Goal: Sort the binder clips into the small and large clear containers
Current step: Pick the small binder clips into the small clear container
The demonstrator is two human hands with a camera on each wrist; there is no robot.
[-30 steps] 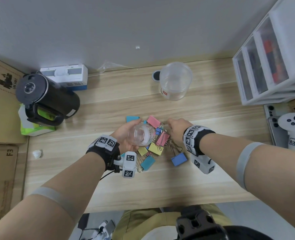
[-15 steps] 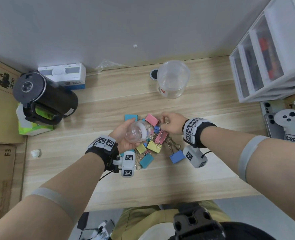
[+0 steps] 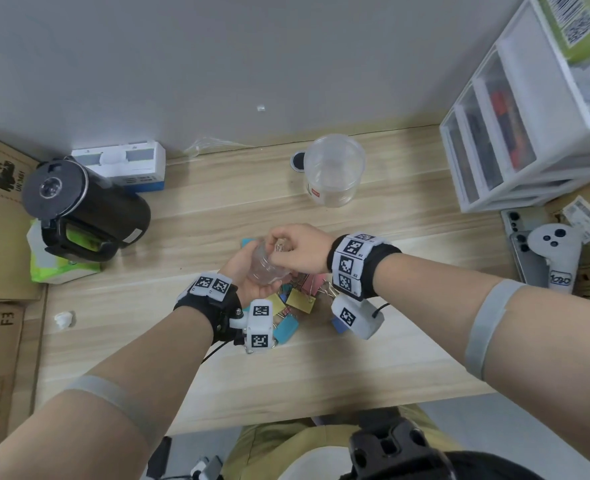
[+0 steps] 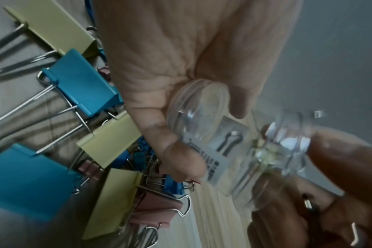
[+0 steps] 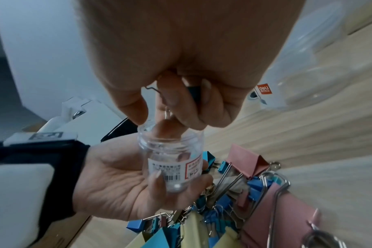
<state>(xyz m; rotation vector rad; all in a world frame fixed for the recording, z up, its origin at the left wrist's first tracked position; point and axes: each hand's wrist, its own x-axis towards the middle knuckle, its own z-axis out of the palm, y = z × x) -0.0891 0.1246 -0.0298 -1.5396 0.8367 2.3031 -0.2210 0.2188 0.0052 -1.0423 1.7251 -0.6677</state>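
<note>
While the left hand (image 5: 121,181) wraps its fingers round a small clear container (image 5: 172,157), held mouth-up above the pile of binder clips (image 3: 300,299), the right hand (image 3: 297,249) sits directly over that mouth, fingertips pinching a small dark-blue clip (image 5: 193,92) by its wire handles; the clip hangs just above the rim, its length roughly in line with the jar's upright axis, so the coming drop looks to be straight down; the jar is smooth, ribbed at the neck and labelled; the heaped clips are folded painted steel in blue, pink and yellow with springy wire loops; the large clear container (image 3: 333,171) stands apart, further back on the pale wooden desk (image 3: 390,358).
</note>
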